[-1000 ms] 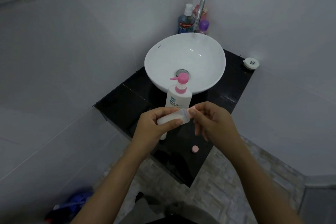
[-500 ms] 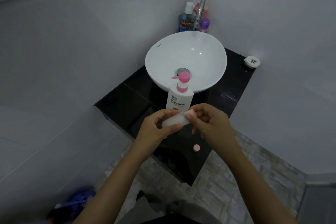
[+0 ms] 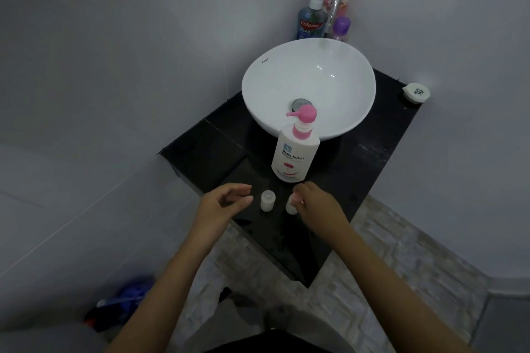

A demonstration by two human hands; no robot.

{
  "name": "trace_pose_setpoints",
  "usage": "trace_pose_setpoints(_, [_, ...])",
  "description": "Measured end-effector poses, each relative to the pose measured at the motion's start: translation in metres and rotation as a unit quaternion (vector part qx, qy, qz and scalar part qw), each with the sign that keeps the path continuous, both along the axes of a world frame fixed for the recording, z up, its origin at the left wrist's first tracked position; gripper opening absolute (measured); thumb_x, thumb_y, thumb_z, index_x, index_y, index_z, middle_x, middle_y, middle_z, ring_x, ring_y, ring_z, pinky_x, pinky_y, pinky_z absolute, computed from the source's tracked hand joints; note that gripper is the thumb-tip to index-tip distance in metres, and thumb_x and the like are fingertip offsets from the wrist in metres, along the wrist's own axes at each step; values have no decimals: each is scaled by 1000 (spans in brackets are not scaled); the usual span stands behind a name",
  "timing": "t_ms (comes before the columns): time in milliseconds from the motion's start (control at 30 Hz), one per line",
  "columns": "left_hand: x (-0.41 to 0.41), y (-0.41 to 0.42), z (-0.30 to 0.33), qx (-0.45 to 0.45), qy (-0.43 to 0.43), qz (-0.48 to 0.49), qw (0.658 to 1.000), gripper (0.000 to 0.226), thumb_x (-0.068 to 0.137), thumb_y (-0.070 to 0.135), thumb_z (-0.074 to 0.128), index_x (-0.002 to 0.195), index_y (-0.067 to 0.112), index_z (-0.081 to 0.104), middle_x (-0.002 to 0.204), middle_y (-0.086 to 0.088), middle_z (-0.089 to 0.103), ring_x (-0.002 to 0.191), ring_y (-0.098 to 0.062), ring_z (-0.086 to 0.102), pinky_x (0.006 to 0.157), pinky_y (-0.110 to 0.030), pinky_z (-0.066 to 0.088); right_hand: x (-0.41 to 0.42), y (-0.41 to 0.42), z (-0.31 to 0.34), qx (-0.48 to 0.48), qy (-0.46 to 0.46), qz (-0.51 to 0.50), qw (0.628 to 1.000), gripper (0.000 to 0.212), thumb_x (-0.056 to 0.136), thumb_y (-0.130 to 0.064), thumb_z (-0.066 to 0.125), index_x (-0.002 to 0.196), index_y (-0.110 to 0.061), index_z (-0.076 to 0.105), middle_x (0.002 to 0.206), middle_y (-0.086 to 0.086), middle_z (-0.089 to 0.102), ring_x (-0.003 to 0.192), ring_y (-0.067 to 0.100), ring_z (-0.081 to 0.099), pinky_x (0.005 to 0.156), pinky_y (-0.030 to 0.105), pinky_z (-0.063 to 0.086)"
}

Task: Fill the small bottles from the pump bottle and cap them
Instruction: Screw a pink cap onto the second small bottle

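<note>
At the bottom of the frame my two forearms reach up toward the black counter (image 3: pixel 358 169). My left hand (image 3: pixel 226 202), left of centre, hangs with its fingers loosely curled and parted, holding nothing I can see. Just to its right stands one small bottle (image 3: pixel 268 201), upright, its top uncapped as far as I can tell, close to the fingertips but not touching them. Next along, the second small bottle (image 3: pixel 290 207) also stands upright, and my right hand (image 3: pixel 314 203) sits over it with thumb and forefinger pinched narrow at its top; there is a hint of pink there, likely a cap, though I cannot be sure. The open bottle lies nearer the left hand, its long axis vertical, so I judge that hand the natural one to take it. Just above the bottles, at centre frame, stands the pump bottle (image 3: pixel 294 152), its pink nozzle pointing to frame left. Behind it sits the white basin (image 3: pixel 258 89).
</note>
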State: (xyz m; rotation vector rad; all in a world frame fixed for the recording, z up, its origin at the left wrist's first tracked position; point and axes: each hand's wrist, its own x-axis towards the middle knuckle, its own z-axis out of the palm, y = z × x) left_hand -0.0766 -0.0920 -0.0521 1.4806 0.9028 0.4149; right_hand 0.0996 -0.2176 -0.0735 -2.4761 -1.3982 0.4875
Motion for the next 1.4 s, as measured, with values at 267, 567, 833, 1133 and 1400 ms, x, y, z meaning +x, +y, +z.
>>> trace_pose_setpoints(267, [3,5,-26,13,16,-15,1000,23,81,10,69,104,11,69,102,-3,71,84,-2,65,71,-5,49,2,5,-13,-9,-6,-9,1000,31,95,-23,49,122,-10,55,116,9,59,93,29,62,74,33,46])
trace_pose_setpoints(567, [30,15,-64,68,77,-98,990,51,71,13,79,118,21,61,116,2,58,101,-10,54,79,-10,42,2,-17,-3,6,32,-84,996,54,91,-34,57,140,-18,42,130,4,57,111,19,59,90,29,46])
trace_pose_setpoints(833, [50,17,-84,92,106,-141,980,44,69,5,79,109,15,65,112,-1,60,98,-11,55,76,-9,38,8,-52,-3,7,51,-179,982,45,89,-33,61,130,-15,54,106,7,63,93,20,61,77,27,47])
trace_pose_setpoints(1133, [47,22,-82,94,89,-144,981,31,74,11,75,102,19,65,105,3,67,97,-5,60,84,-17,43,9,-54,-28,-82,49,-176,980,46,88,-40,59,126,-13,54,120,8,58,102,24,61,78,30,47])
trace_pose_setpoints(1400, [30,16,-57,56,35,-104,992,31,77,12,74,99,28,61,103,13,65,98,2,61,85,-15,47,6,-42,-41,-166,54,-139,975,25,90,-31,57,101,-9,56,108,11,57,93,28,60,74,35,48])
